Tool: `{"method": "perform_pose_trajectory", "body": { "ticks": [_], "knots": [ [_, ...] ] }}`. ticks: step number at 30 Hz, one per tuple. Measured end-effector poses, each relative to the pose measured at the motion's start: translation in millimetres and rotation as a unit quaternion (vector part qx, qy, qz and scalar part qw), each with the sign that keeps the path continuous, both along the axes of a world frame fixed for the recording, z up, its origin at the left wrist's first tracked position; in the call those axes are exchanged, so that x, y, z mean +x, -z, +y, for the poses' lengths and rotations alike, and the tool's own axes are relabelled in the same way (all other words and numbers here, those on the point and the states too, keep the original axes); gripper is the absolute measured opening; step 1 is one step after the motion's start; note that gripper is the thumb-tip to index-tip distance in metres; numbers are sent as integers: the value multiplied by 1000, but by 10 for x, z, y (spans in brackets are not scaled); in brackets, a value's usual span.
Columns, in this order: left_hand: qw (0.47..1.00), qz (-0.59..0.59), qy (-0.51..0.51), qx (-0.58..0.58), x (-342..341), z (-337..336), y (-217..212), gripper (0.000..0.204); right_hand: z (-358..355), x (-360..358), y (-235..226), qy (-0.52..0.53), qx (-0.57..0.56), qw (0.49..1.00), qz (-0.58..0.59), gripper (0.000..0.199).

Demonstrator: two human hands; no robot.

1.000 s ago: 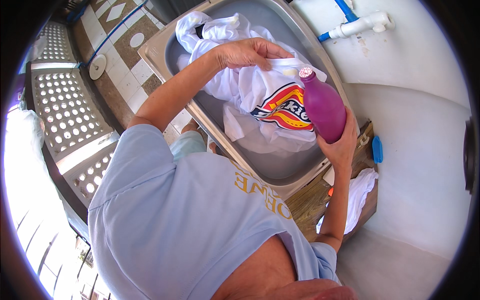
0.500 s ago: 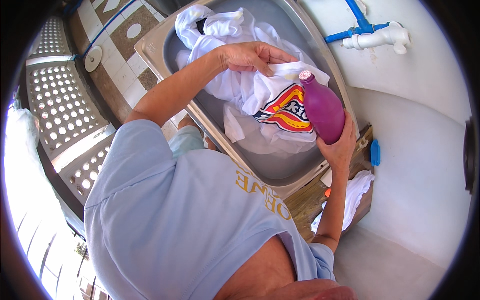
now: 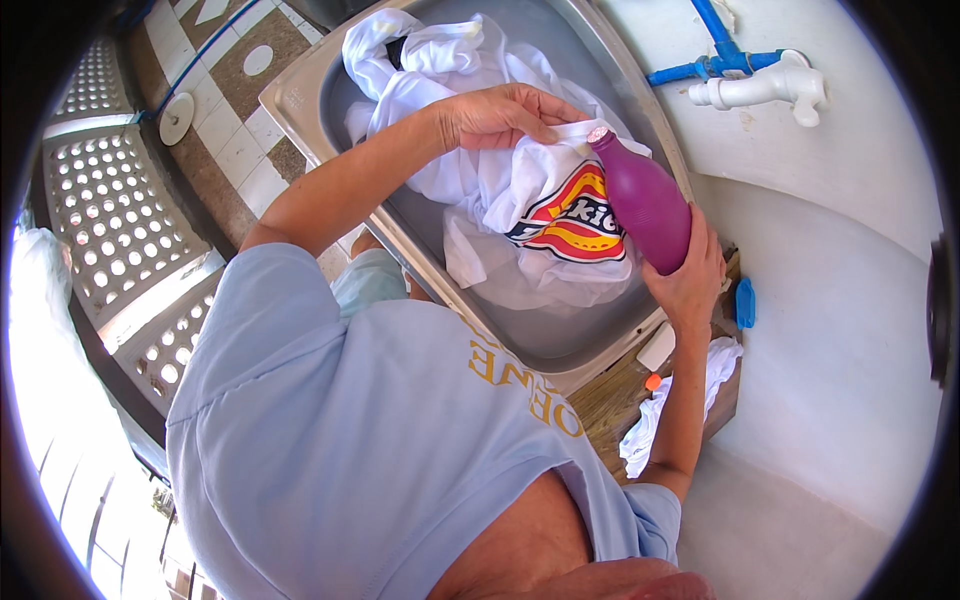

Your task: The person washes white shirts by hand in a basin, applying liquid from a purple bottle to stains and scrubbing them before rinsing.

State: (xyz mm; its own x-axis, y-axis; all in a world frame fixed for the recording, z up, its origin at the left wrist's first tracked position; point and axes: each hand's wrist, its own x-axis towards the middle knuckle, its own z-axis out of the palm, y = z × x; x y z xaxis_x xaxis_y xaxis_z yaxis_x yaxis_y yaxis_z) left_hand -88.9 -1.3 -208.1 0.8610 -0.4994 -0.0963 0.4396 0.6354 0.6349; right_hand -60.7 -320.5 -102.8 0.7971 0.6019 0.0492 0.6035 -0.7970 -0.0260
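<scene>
Both hands are busy over the steel sink (image 3: 330, 95). Her left hand (image 3: 500, 115) pinches a fold of the white printed cotton shirt (image 3: 520, 190), which lies bunched in the basin, and the right hand (image 3: 690, 285) is wrapped around the base of a purple plastic bottle (image 3: 645, 200), tipped with its neck at eleven o'clock, just beside the pinched fold. To do this well, it seems wise to hold the cloth taut and flat under the neck and tilt slowly, so liquid lands on the fabric and not the metal. At one o'clock, a white tap on blue pipe (image 3: 770, 85) juts from the wall; at five o'clock, a crumpled white cloth (image 3: 690, 400) sits on the wooden tabletop (image 3: 610, 400).
</scene>
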Motion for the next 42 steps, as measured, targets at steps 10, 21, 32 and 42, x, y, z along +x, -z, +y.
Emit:
{"method": "perform_pose_trajectory", "body": {
  "ticks": [10, 21, 32, 42],
  "knots": [
    [999, 12, -45, -7, -58, -234, 146, 52, 283, 152, -366, -36, -175, 983, -50, 81],
    [936, -126, -197, 263, -65, -322, -289, 48, 206, 0, -81, 51, 14, 998, -25, 83],
    [966, -123, -75, 214, 214, -440, -843, 37, -266, -541, 294, 243, 494, 833, 63, 96],
    [965, -87, -86, 231, 275, -399, -560, 32, -1755, -210, 319, 346, 571, 715, -208, 93]
  ]
}}
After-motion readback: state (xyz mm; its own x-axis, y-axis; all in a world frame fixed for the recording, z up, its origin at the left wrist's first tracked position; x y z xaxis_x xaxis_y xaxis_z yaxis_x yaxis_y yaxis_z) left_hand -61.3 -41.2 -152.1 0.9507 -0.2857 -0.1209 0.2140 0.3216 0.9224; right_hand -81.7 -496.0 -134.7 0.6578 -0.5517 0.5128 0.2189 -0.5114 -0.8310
